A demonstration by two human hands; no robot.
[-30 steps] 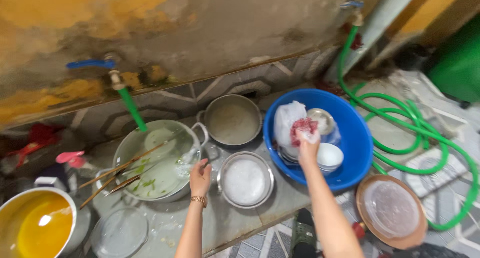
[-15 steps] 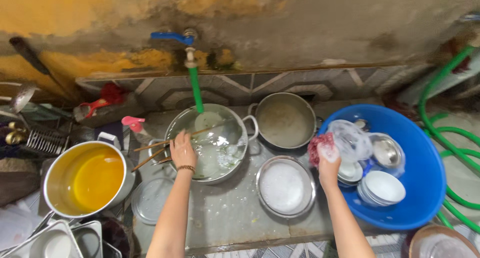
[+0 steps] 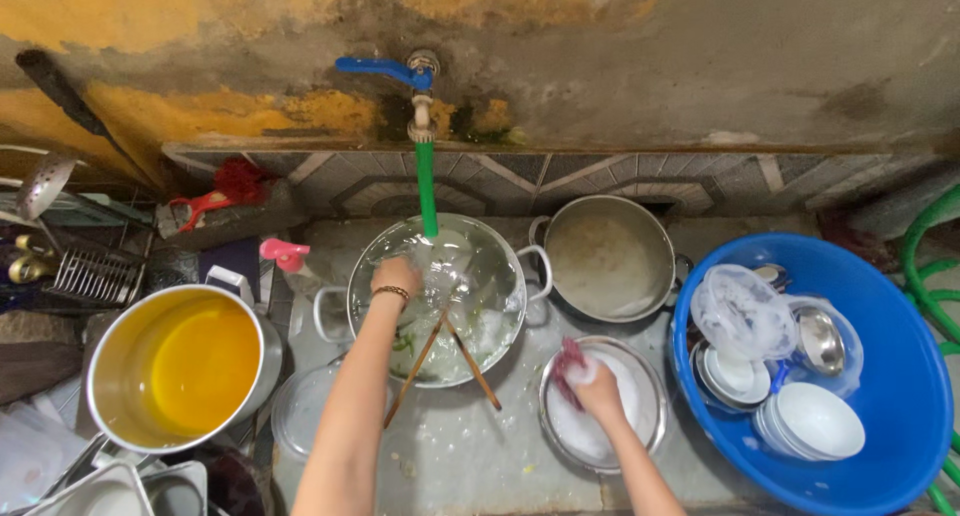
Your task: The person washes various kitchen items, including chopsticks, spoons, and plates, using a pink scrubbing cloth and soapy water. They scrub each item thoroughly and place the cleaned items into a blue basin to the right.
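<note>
Right hand fingers closed around a reddish-pink scrubbing cloth, pressed down into the sudsy round steel dish just right of centre on the wet concrete slab. Left hand, bracelet at wrist, reaching into the large two-handled steel pot of soapy water; fingers curled over something clear and wet under the green tap spout, exact grip hard to tell. Wooden chopsticks leaning out over pot's near rim. Empty grey pot just behind the dish; blue plastic basin with white bowls well to the right; pot of yellow liquid at left. Step judged: scrubbing stage. Next move likely calls for firm circular wiping while steadying the dish.
</note>
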